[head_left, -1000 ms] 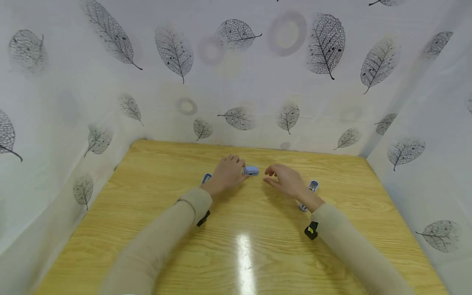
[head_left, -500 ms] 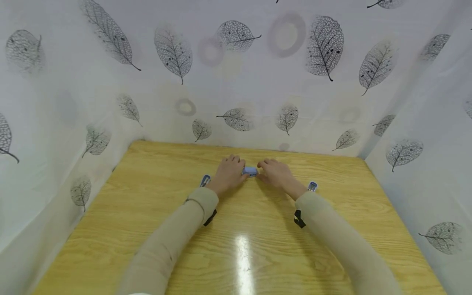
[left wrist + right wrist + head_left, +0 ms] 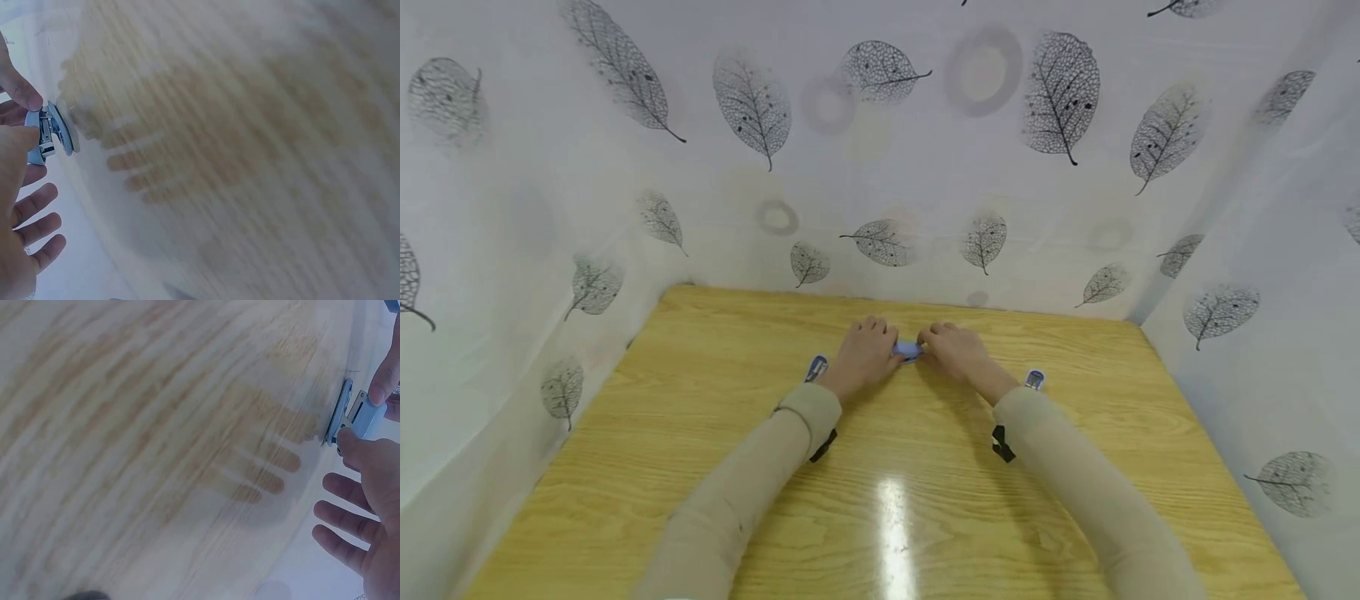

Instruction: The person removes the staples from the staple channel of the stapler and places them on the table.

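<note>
- Left hand (image 3: pixel 863 357) and right hand (image 3: pixel 957 353) met at the far middle of the wooden table (image 3: pixel 700 467), both on one small blue clip-like device (image 3: pixel 909 351).
- Each hand pinched it with thumb and forefinger; the other fingers (image 3: pixel 340 515) lay spread and loose.
- Two similar blue devices lay on the table: one (image 3: pixel 817 367) just beside the left wrist, one (image 3: pixel 1034 380) beside the right.

My two hands cover most of the small blue clip (image 3: pixel 908 350); the surface (image 3: pixel 250 156) blurs in both wrist views.
</note>
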### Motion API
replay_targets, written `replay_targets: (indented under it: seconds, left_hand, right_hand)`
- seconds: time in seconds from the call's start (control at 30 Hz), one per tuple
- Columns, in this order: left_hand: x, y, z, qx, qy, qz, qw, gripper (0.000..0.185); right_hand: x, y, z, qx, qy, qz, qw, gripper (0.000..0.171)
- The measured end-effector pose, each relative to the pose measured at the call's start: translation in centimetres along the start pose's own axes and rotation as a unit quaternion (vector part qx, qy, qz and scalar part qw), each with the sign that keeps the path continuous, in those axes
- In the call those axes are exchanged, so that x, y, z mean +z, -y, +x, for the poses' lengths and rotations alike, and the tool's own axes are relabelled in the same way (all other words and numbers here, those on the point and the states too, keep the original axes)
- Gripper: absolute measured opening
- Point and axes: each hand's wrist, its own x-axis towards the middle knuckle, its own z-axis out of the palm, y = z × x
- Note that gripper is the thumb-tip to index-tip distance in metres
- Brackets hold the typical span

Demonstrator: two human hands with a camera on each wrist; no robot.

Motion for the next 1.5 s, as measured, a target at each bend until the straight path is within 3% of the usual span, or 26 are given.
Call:
replay_targets:
  seconds: [0.23,0.83,1.23,1.5]
  left_hand:
    - [0.2,-0.4,-0.9,0.022,0.002,0.031,0.9993,0.049]
    - [0.2,-1.5,-5.0,0.068,-0.037,-0.001,0.997,0.038]
    - [-0.5,-3.1,-7.0,0.057,0.001,-0.014,0.9983,0.045]
    - [-0.5,-3.8,-8.1,0.051,-0.005,-0.038,0.998,0.047]
  right_hand:
    - [0.0,0.3,-1.0,-0.006,0.004,0.007,1.0,0.026]
    - [-0.1,1.4,-4.3,-0.094,-0.036,-0.016,0.995,0.022]
    - [0.3,2.1,-6.6,-0.137,-0.079,0.001,0.987,0.024]
    - [0.4,2.5,-7.7,-0.123,-0.061,0.025,0.99,0.027]
